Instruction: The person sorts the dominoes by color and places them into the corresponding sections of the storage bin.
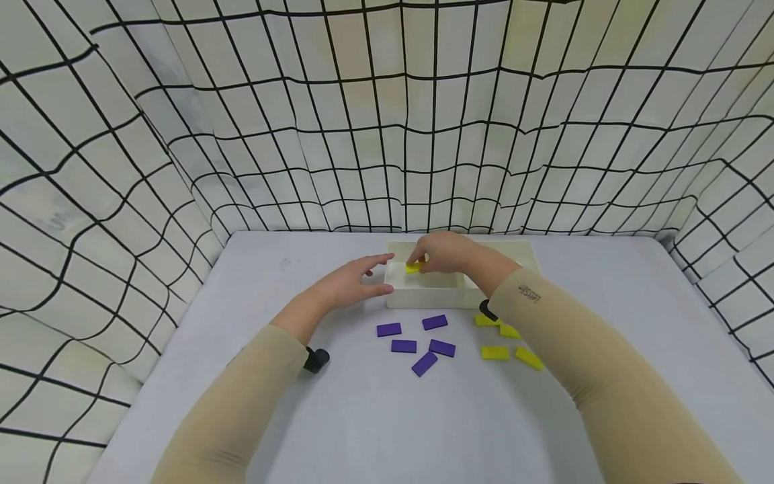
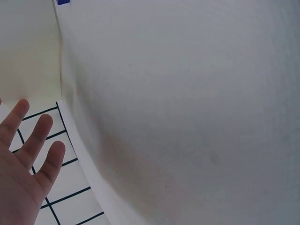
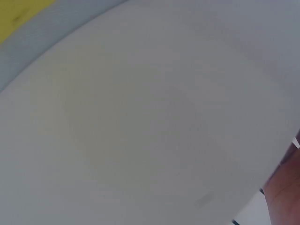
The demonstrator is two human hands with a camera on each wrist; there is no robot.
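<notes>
A white box (image 1: 423, 298) with compartments stands at the back of the table. My right hand (image 1: 446, 253) reaches into its left compartment and pinches a yellow rectangular tile (image 1: 414, 267) between thumb and fingers. Beside the box's left end is my left hand (image 1: 347, 284), fingers extended and thumb apart; whether the fingertips touch the box, I cannot tell. In the left wrist view the fingers (image 2: 55, 157) are spread and hold nothing. The box wall (image 3: 140, 117) fills most of the right wrist view, with only a bit of the right hand (image 3: 287, 187) at the edge.
Several purple tiles (image 1: 404, 346) lie scattered in front of the box. To their right are several yellow tiles (image 1: 495, 353), some partly hidden by the right forearm. White walls with a black grid (image 1: 432, 148) enclose the white table (image 1: 387, 430) at the back and sides.
</notes>
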